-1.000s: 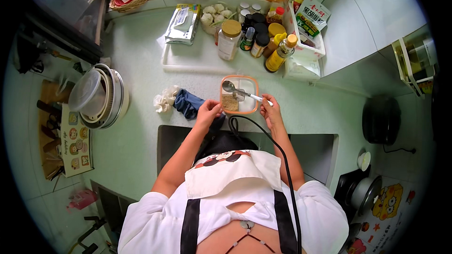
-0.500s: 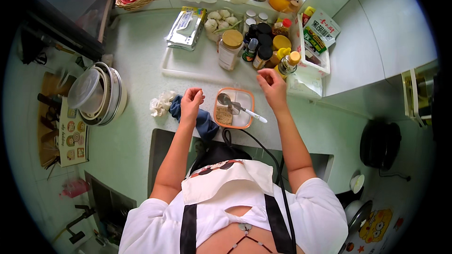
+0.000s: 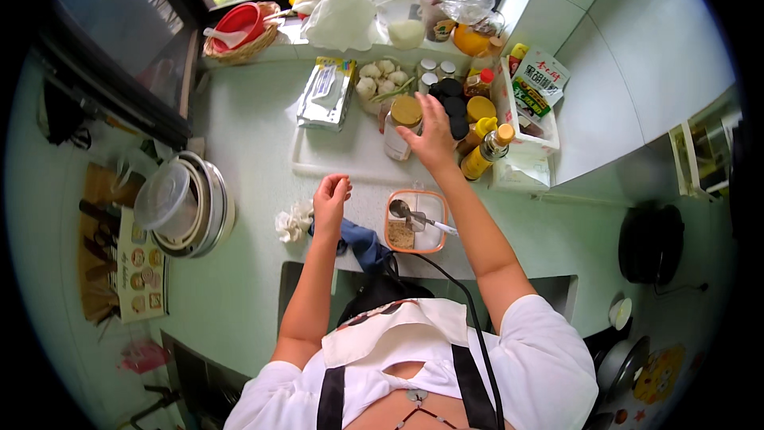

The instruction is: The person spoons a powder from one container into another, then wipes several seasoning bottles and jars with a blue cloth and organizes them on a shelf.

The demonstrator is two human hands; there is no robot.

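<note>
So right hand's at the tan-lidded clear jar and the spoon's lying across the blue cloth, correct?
Wrong spot: the head view shows the spoon lying across the orange-rimmed container. The right hand is at the tan-lidded clear jar.

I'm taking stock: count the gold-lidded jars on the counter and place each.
2: a large jar at the right hand, and a smaller jar farther right among the bottles. More may be hidden there.
</note>
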